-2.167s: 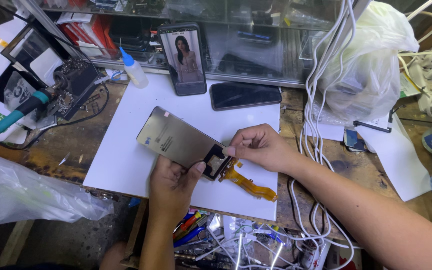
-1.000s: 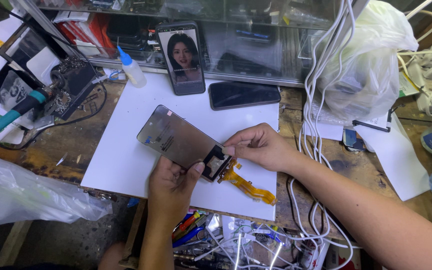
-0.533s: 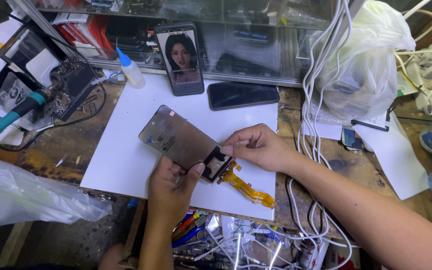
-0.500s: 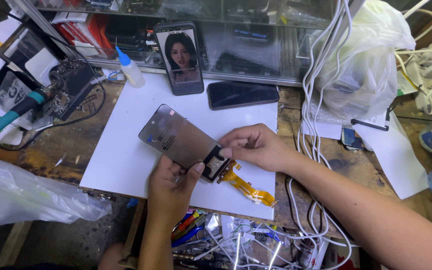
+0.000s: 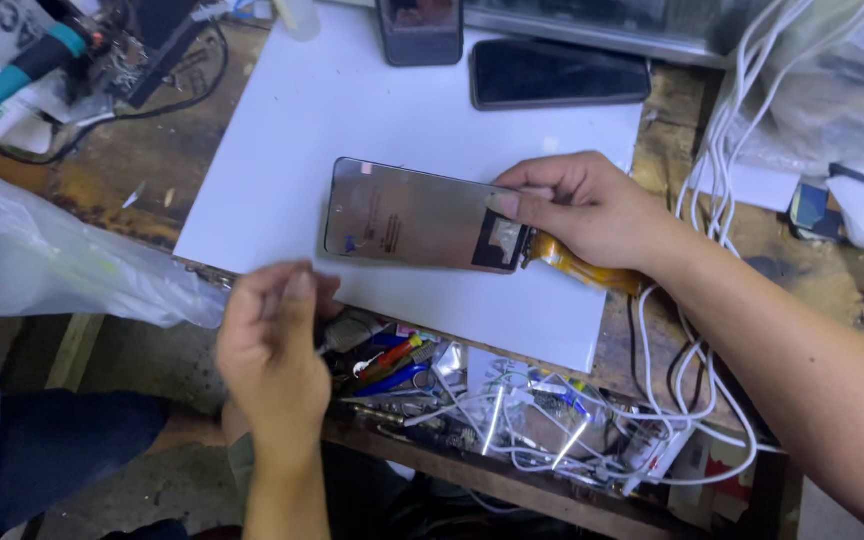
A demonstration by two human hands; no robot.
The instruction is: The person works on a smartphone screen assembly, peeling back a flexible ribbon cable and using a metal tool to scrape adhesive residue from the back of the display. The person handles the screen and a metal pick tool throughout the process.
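On a white sheet (image 5: pixel 392 110) spread over a worn wooden bench (image 5: pixel 102 185) lies a phone display panel (image 5: pixel 417 215), shiny back up, its long axis running left to right with a slight downward tilt toward the right; an orange flex cable (image 5: pixel 577 265) trails from its right end. The right hand (image 5: pixel 592 210) comes in from the right, thumb and fingers pinching that end of the panel. The left hand (image 5: pixel 272 350) hovers at the bench's near edge, fingers loosely curled, well apart from the panel; whether it holds anything small I cannot tell. Beside it sit tangled white cables (image 5: pixel 552 430) and coloured tools (image 5: pixel 392 365). Two dark phones (image 5: pixel 557 75) lie at the sheet's far edge.
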